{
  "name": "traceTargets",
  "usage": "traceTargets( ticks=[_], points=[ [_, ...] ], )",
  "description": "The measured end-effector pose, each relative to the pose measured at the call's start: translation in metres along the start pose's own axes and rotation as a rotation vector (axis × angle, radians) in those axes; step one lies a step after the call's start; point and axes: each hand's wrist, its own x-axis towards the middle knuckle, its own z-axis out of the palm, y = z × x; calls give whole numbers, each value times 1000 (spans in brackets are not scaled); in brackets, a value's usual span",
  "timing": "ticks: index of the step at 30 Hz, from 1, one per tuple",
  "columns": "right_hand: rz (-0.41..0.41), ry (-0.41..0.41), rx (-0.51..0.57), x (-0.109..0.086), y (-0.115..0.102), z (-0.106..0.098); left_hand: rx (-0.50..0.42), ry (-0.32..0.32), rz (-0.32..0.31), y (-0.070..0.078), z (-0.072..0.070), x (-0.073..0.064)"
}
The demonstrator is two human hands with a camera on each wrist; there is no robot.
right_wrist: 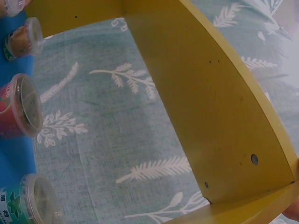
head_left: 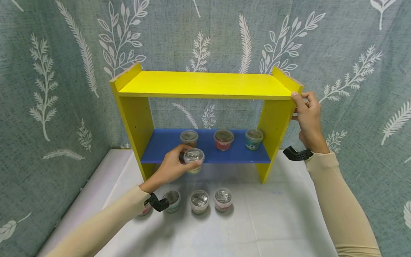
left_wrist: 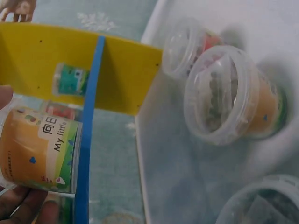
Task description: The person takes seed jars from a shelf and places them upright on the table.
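Observation:
My left hand (head_left: 174,164) grips a clear plastic cup (head_left: 194,157) by its sides at the front edge of the blue shelf (head_left: 237,157). In the left wrist view this lidded cup (left_wrist: 39,147) has an orange and green printed label, and its base is right at the blue board. Against the upper right side of the yellow shelf unit (head_left: 205,84), my right hand (head_left: 309,117) holds the side panel, thumb at the front edge. Behind the held cup stands an orange-labelled cup (head_left: 189,137); a red cup (head_left: 223,139) and a teal cup (head_left: 254,139) stand further right.
On the white table below the shelf stand several more lidded cups, among them a green-labelled one (head_left: 171,200), a middle one (head_left: 199,201) and a pink-labelled one (head_left: 223,199). Another pink cup (head_left: 145,210) is partly hidden by my left forearm. Patterned cloth (head_left: 208,35) hangs behind.

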Motion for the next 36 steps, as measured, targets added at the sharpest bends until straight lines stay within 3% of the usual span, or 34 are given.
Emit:
traceTargets(
  ticks=[22,36],
  points=[
    [-6,-2,24,1,-1,1,-62,-73,9,9,45,6],
    [-2,-1,40,3,2,1,-88,-151,52,13,70,10]
  ],
)
